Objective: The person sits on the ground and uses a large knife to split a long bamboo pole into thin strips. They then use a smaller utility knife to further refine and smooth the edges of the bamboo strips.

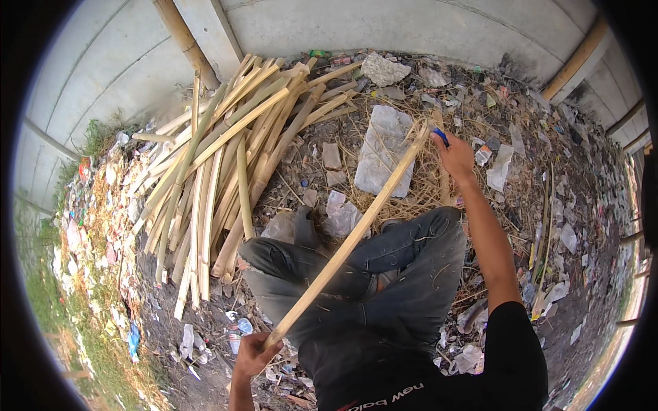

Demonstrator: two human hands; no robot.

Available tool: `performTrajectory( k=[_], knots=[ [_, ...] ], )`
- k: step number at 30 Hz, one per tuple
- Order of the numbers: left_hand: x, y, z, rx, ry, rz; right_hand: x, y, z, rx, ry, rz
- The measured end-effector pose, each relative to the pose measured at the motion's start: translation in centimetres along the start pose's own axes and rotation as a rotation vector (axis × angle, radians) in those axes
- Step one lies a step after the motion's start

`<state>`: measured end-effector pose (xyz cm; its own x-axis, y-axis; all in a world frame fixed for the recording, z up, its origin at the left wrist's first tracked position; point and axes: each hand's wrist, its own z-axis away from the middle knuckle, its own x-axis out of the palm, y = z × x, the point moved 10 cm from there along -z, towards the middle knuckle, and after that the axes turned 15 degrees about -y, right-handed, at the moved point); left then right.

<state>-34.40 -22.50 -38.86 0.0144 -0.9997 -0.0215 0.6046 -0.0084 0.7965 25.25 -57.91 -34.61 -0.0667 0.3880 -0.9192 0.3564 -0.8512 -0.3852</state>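
A long, pale bamboo strip (343, 253) slants across my lap, from near my left hip up to the far right. My left hand (257, 355) is closed around its near end. At its far end, my right hand (454, 156) is closed on a small blue-handled tool (440, 136) that meets the strip; the tool's working edge cannot be made out. Thin shavings (428, 185) lie on the ground below that end. A flat grey-white slab (385, 151) rests just beyond the strip. My crossed legs in dark jeans (411, 274) are under it.
A big loose pile of split bamboo strips (226, 157) lies at the left, reaching near my knee. A concrete panel wall (384, 27) with bamboo poles (186, 38) closes off the far side. Litter and plastic scraps (500, 168) cover the ground. A pale stone (385, 70) sits by the wall.
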Motion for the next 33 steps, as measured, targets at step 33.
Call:
performTrajectory(
  k=[33],
  knots=[
    [-1.2, 1.9, -1.7, 0.084, 0.158, -0.165, 4.5, 0.4, -2.3, -0.028, -0.142, -1.802]
  ],
)
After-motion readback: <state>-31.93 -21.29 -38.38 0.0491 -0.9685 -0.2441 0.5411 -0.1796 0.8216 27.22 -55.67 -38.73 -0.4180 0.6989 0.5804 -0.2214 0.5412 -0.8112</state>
